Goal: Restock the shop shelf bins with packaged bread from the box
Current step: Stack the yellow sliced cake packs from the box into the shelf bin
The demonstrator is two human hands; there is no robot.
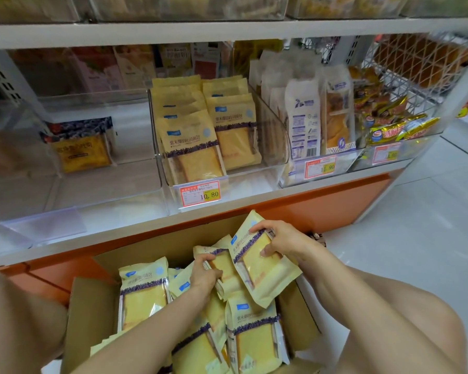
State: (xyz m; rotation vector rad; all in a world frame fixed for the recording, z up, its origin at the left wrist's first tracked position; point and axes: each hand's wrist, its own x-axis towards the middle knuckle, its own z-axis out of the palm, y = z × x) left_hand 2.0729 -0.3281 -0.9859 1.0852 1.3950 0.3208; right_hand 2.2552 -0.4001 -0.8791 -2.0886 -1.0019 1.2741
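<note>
In the near cardboard box [89,319], loose bread packets are lying heaped. The left hand [204,273] is gripping one packet [229,268] by its edge, fingers curled round it, apparently to draw it from the heap. The right hand [278,242] is pinching a second packet [257,273] upright, label forward, probably to match the rows standing in the far bin [243,176].

- A single wide-angle view from the person's head, facing forward and tilted steeply down
- It hangs close above the open cardboard box [92,306], which fills the lower middle
- The shelf [65,242] stands just ahead, its clear bins [162,182] crossing the upper half, lines bowed at the edges
</note>
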